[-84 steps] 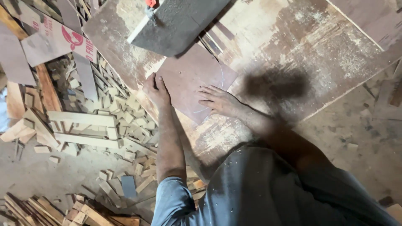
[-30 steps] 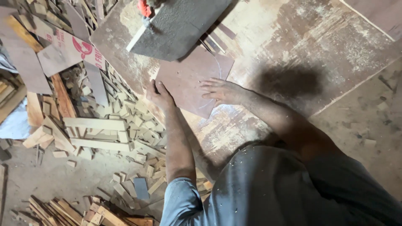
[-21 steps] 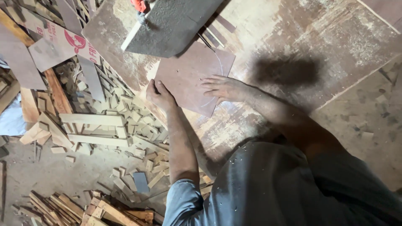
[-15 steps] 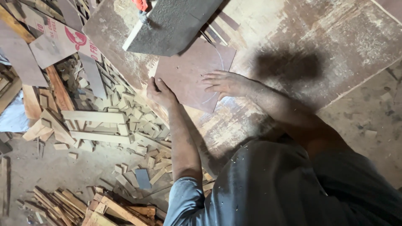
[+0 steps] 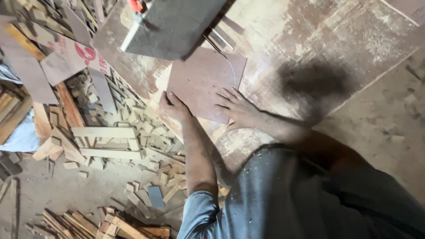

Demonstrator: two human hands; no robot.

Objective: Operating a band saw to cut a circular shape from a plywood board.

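A thin brown board [image 5: 199, 79] lies flat on the worn wooden saw table [image 5: 310, 40], with a pale curved line drawn near its far edge. My left hand [image 5: 172, 106] grips the board's near left corner. Beside it, my right hand [image 5: 237, 106] presses flat on the board's near edge with fingers spread. The far end of the board reaches under the grey saw guard [image 5: 177, 22], which has a red part on top.
Left of the table the floor holds a heap of small wood offcuts [image 5: 133, 141], longer slats [image 5: 102, 132] and a bundle of thin strips [image 5: 88, 221]. Flat cardboard and board pieces [image 5: 66, 57] lean at the upper left. Narrow strips [image 5: 221, 35] lie beyond the guard.
The brown board has turned and slid a little under the grey guard, and both hands have followed it along its near edge.
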